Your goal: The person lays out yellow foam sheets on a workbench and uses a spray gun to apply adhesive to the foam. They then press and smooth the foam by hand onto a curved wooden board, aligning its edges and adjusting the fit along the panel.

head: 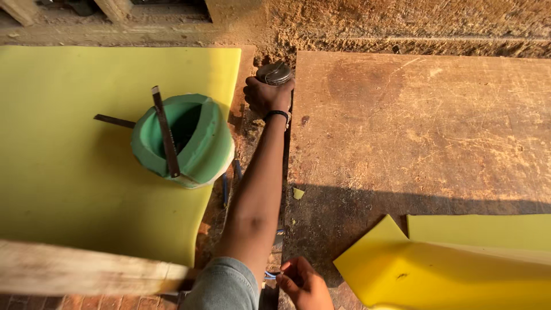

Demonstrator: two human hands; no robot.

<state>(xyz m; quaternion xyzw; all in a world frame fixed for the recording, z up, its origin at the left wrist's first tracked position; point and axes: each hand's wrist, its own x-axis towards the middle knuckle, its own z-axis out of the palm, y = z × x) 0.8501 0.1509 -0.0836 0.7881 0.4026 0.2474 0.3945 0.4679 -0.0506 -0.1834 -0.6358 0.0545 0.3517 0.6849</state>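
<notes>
Left hand (268,95) grips a round metal tin (275,73) at the board's (413,126) edge; right hand (304,284) half-curled.

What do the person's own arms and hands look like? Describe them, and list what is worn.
Both hands are bare, without gloves. The left arm is bare from a grey sleeve that ends at the upper arm. The left hand has a black band around its wrist, perhaps a watch strap. The right hand shows no rings; its sleeve is out of view.

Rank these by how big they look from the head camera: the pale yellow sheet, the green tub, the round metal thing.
1. Pale yellow sheet, biggest.
2. Green tub.
3. Round metal thing, smallest; it lies farther from the camera, partly covered by the left hand.
</notes>
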